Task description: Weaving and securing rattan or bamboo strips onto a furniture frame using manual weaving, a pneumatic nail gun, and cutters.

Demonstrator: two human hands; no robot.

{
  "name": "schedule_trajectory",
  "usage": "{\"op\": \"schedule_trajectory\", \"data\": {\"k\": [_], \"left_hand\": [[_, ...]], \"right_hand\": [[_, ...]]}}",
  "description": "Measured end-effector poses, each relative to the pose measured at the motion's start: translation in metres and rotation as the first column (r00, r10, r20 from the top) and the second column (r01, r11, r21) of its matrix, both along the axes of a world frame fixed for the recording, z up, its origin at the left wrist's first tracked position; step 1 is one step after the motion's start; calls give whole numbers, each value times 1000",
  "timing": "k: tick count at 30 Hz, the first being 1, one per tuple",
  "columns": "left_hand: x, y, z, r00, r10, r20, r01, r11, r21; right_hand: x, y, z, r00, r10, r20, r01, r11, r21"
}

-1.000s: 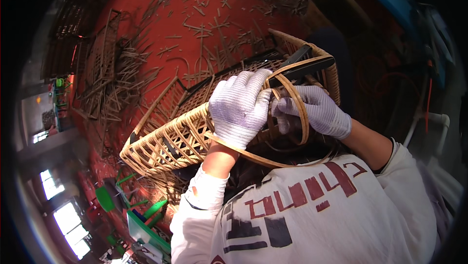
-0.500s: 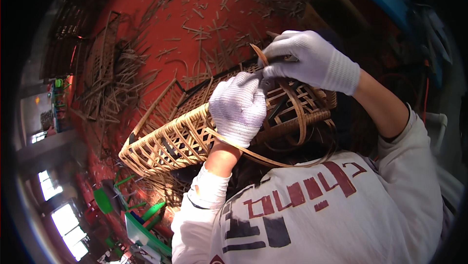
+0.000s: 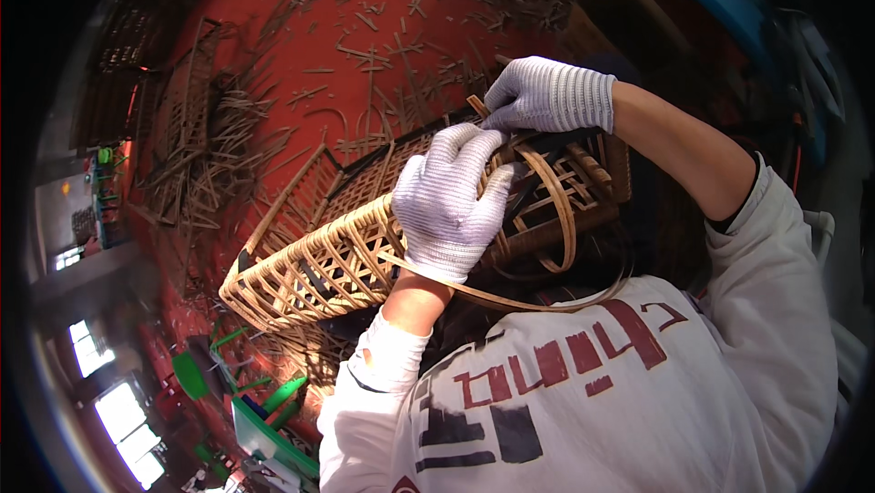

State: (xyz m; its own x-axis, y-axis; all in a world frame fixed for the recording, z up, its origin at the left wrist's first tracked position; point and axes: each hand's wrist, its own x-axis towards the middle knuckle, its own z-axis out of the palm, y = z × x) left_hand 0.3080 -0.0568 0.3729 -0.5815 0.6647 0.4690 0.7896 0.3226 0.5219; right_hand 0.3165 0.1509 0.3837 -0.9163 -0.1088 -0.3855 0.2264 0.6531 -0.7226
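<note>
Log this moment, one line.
left hand: gloved, on woven frame | right hand: gloved, beside left | tan strip: loop below right hand

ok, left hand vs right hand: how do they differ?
Position: the left hand is nearer the body, over the woven rattan piece; the right hand is farther out, beside the tip of a cane strip.
Skin: the left shows a short bare stretch above the wrist; the right, a long bare forearm.
Shared: both wear pale ribbed gloves and sit close together.
</note>
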Motion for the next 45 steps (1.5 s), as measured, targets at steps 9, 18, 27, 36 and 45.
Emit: {"op": "schedule_trajectory", "data": {"k": [9, 18, 27, 36, 45], "left_hand": [[-3, -1, -1, 998, -61, -5, 59, 983, -175], [5, 1, 10, 990, 36, 134, -12, 985, -175], [-1, -1, 0, 998, -64, 9, 65, 994, -91], [-7, 4, 19, 986, -60, 155, 104, 950, -295], [-23, 9, 24, 905, -53, 422, 236, 888, -395]], "right_hand": [[4, 0, -7, 994, 36, -106, -26, 995, 94], [13, 1, 0, 983, -127, -132, 139, 987, 82], [8, -3, -6, 980, -12, -200, 49, 982, 180], [97, -17, 8, 503, -72, -862, 125, 992, -9], [117, -56, -26, 912, -299, -280, 304, 952, -25]]}}
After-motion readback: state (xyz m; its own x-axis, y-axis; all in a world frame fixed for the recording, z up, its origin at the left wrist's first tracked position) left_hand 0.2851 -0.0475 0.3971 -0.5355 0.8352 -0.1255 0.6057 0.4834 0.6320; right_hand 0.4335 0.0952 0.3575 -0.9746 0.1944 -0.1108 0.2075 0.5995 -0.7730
